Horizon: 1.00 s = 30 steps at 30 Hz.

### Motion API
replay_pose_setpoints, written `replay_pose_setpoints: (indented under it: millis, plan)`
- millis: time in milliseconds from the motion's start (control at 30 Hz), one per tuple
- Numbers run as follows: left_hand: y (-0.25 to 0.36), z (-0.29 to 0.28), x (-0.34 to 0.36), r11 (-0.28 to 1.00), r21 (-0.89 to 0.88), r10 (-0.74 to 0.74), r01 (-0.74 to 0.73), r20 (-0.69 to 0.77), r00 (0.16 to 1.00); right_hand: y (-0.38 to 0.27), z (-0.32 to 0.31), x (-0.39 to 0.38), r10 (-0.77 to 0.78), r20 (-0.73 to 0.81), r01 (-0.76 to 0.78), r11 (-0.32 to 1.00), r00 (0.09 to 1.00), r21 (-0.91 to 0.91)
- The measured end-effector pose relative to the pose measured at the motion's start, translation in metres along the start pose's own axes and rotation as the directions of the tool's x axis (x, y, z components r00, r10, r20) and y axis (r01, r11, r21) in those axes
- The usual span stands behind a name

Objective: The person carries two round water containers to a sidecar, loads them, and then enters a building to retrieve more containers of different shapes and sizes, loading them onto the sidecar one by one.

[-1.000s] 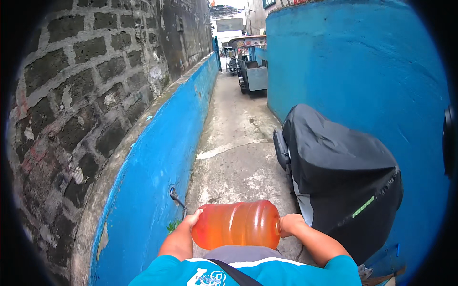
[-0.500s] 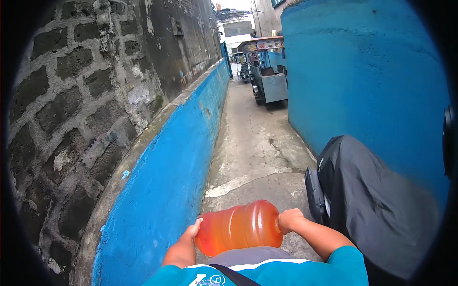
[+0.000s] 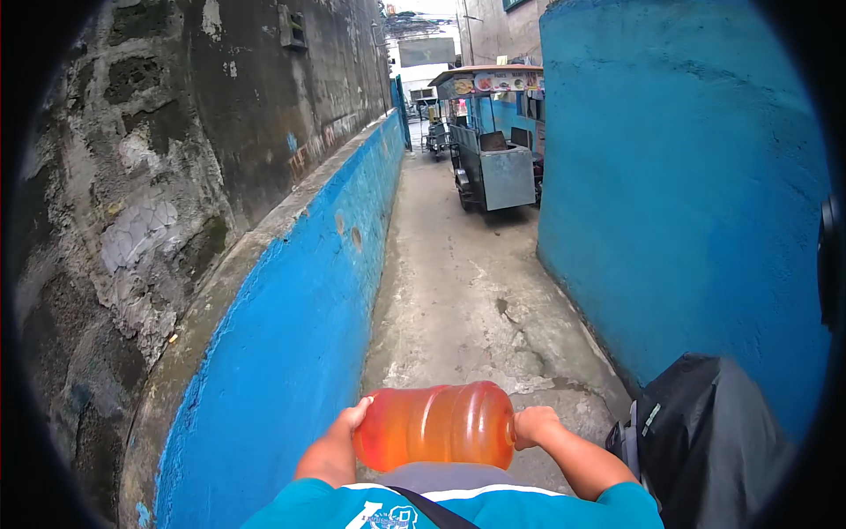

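Observation:
A large translucent orange water jug lies sideways across the front of my body, at waist height. My left hand holds its reddish left end, the thumb showing at the upper edge and the other fingers hidden. At the opposite end my right hand is closed around the jug's neck, which the fingers cover. Ridged bands run around the jug's body.
A low blue wall runs along my left below a rough block wall. To the right stand a tall curved blue wall and something under a black cover. Farther along the concrete path a roofed food cart juts in from the right.
I have moved forward along the path. The food cart looks nearer, and the black-covered thing has slid lower at the right. Both hands keep their hold on the jug.

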<state>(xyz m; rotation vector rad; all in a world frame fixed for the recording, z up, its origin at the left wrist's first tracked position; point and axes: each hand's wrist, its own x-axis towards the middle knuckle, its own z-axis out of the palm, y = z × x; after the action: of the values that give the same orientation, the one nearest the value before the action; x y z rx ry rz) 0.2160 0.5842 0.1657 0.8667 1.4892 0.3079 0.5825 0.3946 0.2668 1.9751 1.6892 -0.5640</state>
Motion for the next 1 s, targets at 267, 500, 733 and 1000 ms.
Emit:
replay_pose_setpoints:
  millis: [267,500,733,1000]
  plan:
    - [0.239,-0.013,0.346,0.998,0.018,0.048,-0.052,0.18,0.983,0.057,-0.178,0.322,-0.006,-0.033,0.007,0.999,0.999,0.04]
    - [0.455,-0.03,0.566,0.99,-0.112,0.088,-0.087,0.002,0.996,0.122,-0.398,0.634,-0.104,-0.017,0.102,0.992,0.994,-0.078]
    - [0.7,-0.034,0.77,0.984,-0.174,0.054,-0.042,0.064,0.996,0.152,-0.582,0.924,-0.079,-0.034,0.074,0.988,0.996,-0.133]
    - [0.996,-0.045,1.11,1.0,0.015,-0.008,0.004,0.243,0.97,0.209,-0.754,1.241,0.019,0.048,-0.021,0.999,0.999,0.025]
